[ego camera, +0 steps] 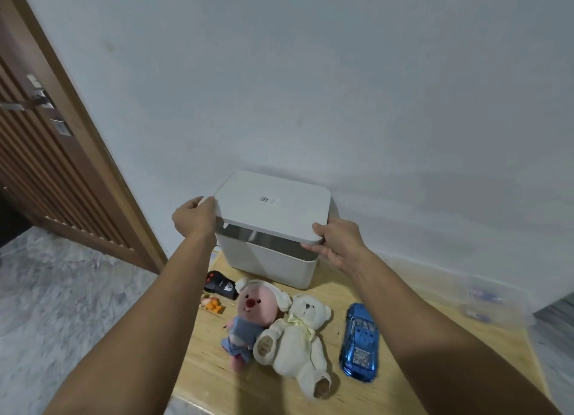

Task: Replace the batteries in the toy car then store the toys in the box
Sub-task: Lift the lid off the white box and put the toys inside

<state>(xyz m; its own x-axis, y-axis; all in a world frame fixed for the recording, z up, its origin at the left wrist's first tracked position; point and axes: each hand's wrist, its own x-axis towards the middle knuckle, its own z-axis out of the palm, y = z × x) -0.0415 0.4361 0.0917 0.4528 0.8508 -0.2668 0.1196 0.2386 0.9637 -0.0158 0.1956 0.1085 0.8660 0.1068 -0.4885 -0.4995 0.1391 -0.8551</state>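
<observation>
Left hand (194, 217) and right hand (337, 244) gripped white lid (273, 208) | lid sat raised above storage box (270, 259) | box stood on desk (400, 303)

Wooden table (403, 293): white box (273, 259), black remote (220, 285), pink plush (251, 318), white bear (298, 337), blue car (360, 341).

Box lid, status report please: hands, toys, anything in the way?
Left hand and right hand grip lid, raised off box. Blue toy car, two plush toys and black remote on table, unstored. Nothing in the way.
</observation>
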